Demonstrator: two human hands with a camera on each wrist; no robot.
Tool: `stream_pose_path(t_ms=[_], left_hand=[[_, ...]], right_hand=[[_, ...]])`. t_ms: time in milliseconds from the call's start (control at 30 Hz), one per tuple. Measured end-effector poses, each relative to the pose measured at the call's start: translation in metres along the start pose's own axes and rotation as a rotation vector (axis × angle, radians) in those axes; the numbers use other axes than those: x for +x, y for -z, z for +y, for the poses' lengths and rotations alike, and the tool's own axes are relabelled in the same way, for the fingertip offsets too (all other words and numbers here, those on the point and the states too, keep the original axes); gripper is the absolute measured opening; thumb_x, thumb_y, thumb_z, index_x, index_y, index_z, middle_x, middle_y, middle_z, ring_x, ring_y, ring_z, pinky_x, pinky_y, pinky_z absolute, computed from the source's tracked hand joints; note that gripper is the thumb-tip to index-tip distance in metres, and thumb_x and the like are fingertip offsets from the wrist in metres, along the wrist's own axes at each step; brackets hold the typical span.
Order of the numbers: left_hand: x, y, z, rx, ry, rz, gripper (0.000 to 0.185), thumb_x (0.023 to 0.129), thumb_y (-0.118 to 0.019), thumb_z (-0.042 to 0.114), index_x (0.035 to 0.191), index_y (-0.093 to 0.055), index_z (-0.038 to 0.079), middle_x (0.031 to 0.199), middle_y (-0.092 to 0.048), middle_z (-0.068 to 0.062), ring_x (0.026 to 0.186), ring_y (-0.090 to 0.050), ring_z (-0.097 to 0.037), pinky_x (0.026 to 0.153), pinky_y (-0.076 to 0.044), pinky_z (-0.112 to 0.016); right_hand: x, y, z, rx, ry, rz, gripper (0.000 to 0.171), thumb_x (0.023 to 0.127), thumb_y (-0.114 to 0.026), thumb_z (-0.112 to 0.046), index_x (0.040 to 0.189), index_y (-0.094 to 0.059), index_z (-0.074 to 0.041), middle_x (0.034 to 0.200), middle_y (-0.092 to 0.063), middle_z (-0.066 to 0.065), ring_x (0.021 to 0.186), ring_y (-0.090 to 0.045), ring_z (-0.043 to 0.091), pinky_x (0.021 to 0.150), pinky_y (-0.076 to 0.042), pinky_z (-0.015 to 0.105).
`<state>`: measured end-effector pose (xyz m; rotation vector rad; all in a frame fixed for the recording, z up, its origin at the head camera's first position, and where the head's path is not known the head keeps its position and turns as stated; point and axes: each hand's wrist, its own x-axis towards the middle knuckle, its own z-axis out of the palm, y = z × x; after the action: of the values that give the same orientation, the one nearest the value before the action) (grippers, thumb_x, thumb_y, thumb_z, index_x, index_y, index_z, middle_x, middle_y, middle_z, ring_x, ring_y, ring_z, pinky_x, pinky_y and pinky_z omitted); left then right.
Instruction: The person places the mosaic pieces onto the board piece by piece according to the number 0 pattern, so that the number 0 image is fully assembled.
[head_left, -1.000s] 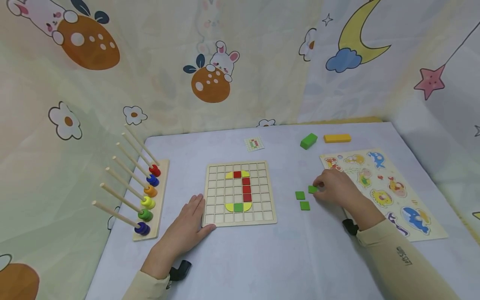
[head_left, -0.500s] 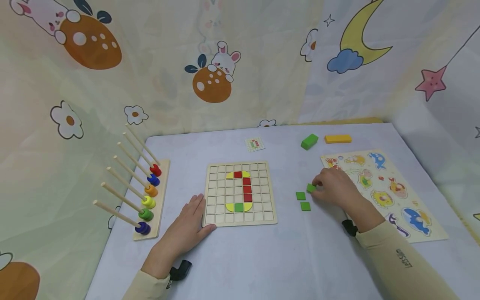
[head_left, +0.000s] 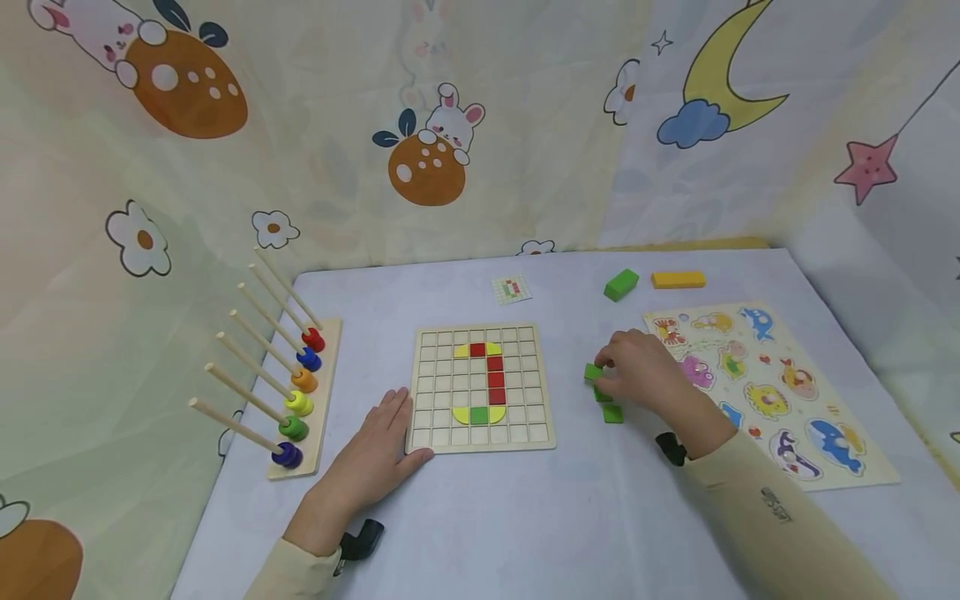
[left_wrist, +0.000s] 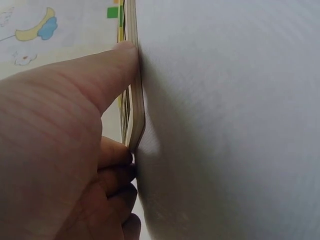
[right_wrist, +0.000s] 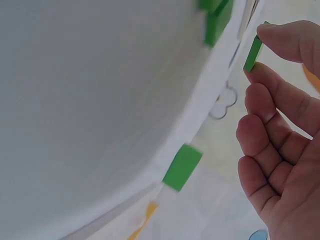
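My right hand point(head_left: 647, 375) pinches a green square tile point(head_left: 592, 372) between thumb and index finger, above the table right of the grid board. In the right wrist view the pinched tile point(right_wrist: 254, 52) shows edge-on, the other fingers loosely bent. Two more green tiles lie close below that hand, one tile point(head_left: 612, 414) in full sight and the other point(head_left: 602, 396) partly covered. My left hand point(head_left: 369, 450) lies at the lower left corner of the wooden grid board point(head_left: 437, 392), its thumb point(left_wrist: 117, 60) touching the near edge. Red, yellow and green pieces sit in the board's squares.
A rack of pegs with coloured beads point(head_left: 322, 392) stands at the left. Behind the board lies a small pattern card point(head_left: 512, 289). A green block point(head_left: 621, 285) and a yellow block point(head_left: 678, 280) lie at the back right, near an animal picture board point(head_left: 813, 400).
My right hand has moved left with the green tile, from beside the picture board to over the two other green tiles. The left hand stays at the board's corner.
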<state>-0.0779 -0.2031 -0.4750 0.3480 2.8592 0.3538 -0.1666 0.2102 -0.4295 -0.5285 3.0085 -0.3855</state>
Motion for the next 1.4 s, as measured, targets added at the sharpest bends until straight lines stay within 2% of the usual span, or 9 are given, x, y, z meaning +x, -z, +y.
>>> stream_pose_path(t_ms=[300, 500, 900, 1067, 1400], left_hand=[[0.0, 0.001, 0.002, -0.006, 0.012, -0.01, 0.1, 0.096, -0.068, 0.057, 0.167, -0.021, 0.004, 0.177, -0.014, -0.013, 0.165, -0.011, -0.033, 0.133, -0.02, -0.053], [-0.001, 0.001, 0.002, -0.006, 0.011, -0.012, 0.099, 0.097, -0.068, 0.057, 0.167, -0.02, 0.004, 0.177, -0.014, -0.013, 0.165, -0.011, -0.033, 0.133, -0.02, -0.053], [0.0, 0.002, 0.0, 0.009, 0.013, -0.01, 0.099, 0.097, -0.067, 0.058, 0.167, -0.02, 0.005, 0.177, -0.014, -0.013, 0.165, -0.011, -0.032, 0.133, -0.02, -0.052], [0.0, 0.002, 0.001, 0.008, 0.008, -0.011, 0.099, 0.097, -0.067, 0.057, 0.167, -0.021, 0.005, 0.177, -0.015, -0.013, 0.165, -0.012, -0.033, 0.133, -0.021, -0.053], [0.001, 0.002, 0.001, 0.018, 0.012, -0.015, 0.1, 0.096, -0.067, 0.059, 0.167, -0.021, 0.006, 0.177, -0.015, -0.012, 0.165, -0.011, -0.032, 0.133, -0.021, -0.053]], right_hand=[[0.02, -0.002, -0.033, -0.002, 0.07, 0.014, 0.02, 0.082, -0.084, -0.023, 0.098, -0.084, -0.011, 0.089, -0.071, 0.003, 0.083, -0.057, 0.02, 0.079, -0.049, 0.041], [0.034, -0.004, -0.057, -0.012, 0.11, 0.016, 0.02, 0.081, -0.084, -0.023, 0.098, -0.084, -0.013, 0.089, -0.072, 0.003, 0.082, -0.056, 0.019, 0.077, -0.049, 0.037], [0.061, -0.009, -0.1, -0.024, 0.146, -0.013, 0.02, 0.083, -0.082, -0.023, 0.101, -0.085, -0.015, 0.093, -0.072, 0.0, 0.088, -0.055, 0.018, 0.084, -0.049, 0.036], [0.071, -0.014, -0.115, -0.054, 0.181, -0.008, 0.018, 0.085, -0.083, -0.027, 0.1, -0.085, -0.017, 0.091, -0.07, -0.004, 0.089, -0.056, 0.017, 0.085, -0.05, 0.035], [0.094, -0.024, -0.137, -0.1, 0.242, -0.04, 0.016, 0.086, -0.083, -0.032, 0.093, -0.083, -0.018, 0.091, -0.07, -0.004, 0.089, -0.057, 0.019, 0.085, -0.051, 0.038]])
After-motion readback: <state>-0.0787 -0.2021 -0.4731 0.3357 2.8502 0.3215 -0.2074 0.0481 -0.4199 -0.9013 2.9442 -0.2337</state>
